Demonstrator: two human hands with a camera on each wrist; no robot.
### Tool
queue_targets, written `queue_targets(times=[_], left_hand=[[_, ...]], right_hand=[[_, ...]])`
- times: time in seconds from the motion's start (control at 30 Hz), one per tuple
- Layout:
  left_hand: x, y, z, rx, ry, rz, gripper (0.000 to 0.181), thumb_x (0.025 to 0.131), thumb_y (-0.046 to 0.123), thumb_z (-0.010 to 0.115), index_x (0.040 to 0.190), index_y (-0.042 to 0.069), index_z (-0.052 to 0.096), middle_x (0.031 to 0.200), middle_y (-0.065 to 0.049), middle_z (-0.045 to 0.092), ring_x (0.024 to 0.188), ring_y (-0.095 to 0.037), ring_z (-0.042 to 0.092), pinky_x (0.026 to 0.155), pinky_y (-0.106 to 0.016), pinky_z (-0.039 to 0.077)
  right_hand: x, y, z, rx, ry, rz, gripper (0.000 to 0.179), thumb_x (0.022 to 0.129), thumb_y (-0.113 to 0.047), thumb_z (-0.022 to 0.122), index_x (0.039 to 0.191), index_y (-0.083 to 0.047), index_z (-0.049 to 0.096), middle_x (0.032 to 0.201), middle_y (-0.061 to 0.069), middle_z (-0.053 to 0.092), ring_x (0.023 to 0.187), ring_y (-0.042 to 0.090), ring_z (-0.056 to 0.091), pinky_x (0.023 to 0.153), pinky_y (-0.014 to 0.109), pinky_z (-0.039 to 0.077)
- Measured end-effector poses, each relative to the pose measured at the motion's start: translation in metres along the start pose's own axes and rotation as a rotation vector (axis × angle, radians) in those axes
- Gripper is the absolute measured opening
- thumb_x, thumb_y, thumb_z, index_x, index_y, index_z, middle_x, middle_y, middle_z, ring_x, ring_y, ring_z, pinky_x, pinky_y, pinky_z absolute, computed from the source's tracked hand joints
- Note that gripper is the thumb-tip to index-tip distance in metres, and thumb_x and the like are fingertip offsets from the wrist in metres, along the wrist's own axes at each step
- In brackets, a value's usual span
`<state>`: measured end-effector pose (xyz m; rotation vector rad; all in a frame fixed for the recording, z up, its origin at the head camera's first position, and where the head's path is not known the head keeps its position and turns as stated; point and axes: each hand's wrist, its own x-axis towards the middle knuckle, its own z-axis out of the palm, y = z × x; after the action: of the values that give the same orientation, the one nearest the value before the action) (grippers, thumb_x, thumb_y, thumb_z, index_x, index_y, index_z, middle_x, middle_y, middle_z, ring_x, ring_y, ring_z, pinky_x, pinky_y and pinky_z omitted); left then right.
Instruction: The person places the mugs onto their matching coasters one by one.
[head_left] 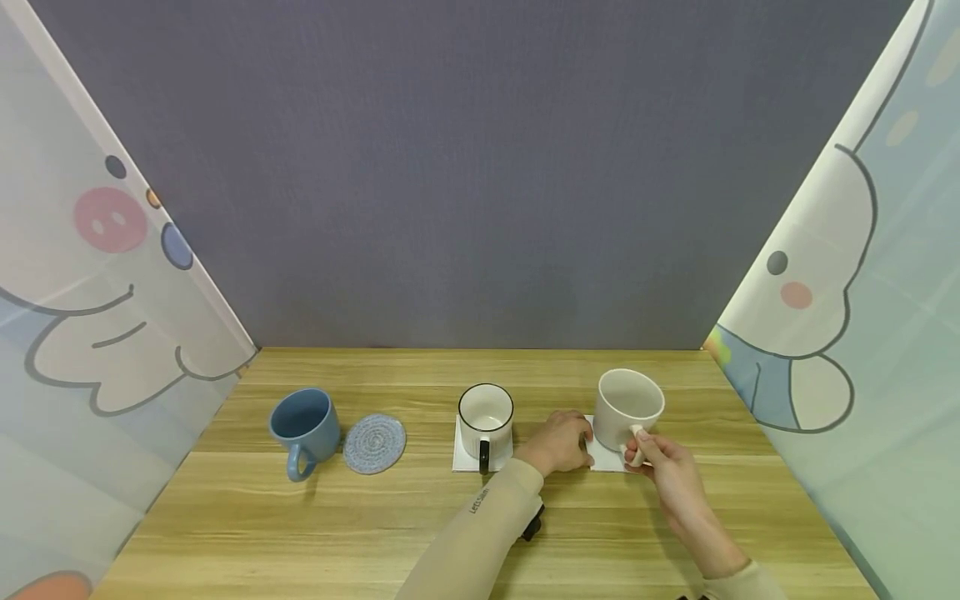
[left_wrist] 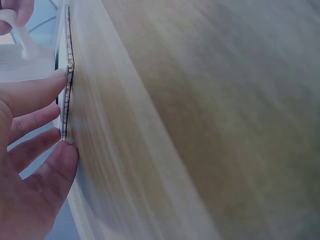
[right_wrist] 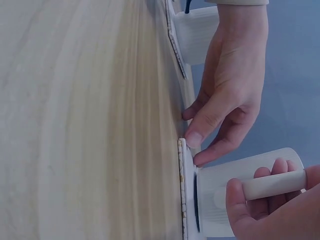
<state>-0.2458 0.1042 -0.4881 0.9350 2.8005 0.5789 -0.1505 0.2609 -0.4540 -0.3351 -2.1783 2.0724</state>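
My right hand [head_left: 671, 477] pinches the handle of a plain white mug [head_left: 628, 398] at the right of the table. The mug stands upright over a square white coaster [head_left: 604, 457], its base right at the coaster's surface. At the coaster's left side, my left hand [head_left: 558, 443] holds its edge between thumb and fingers. In the left wrist view the fingertips [left_wrist: 61, 77] lie along the coaster's thin, speckled edge [left_wrist: 66, 110]. Seen from the right wrist, the right hand's fingers [right_wrist: 235, 197] curl around the mug's handle [right_wrist: 275, 185].
Left of my hands, a white mug with a black rim and handle [head_left: 476, 437] sits on another square white coaster [head_left: 461, 458]. Farther left are a round blue-grey coaster [head_left: 375, 444] and a blue mug [head_left: 313, 433]. A grey panel [head_left: 480, 183] rises behind the wooden table [head_left: 300, 542].
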Motion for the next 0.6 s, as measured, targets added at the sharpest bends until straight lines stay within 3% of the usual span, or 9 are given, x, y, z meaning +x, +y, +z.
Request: queue_targets(times=[0.6], left_hand=[[-0.001, 0.000, 0.000, -0.016, 0.006, -0.016, 0.028, 0.076, 0.034, 0.079, 0.100, 0.024, 0.070, 0.125, 0.011, 0.057, 0.119, -0.015, 0.050, 0.097, -0.024, 0.043]], right_hand=[[-0.011, 0.006, -0.002, -0.058, -0.028, -0.007, 0.045, 0.102, -0.026, 0.045, 0.102, 0.017, 0.056, 0.088, 0.012, 0.060, 0.082, 0.013, 0.061, 0.079, 0.029, 0.055]])
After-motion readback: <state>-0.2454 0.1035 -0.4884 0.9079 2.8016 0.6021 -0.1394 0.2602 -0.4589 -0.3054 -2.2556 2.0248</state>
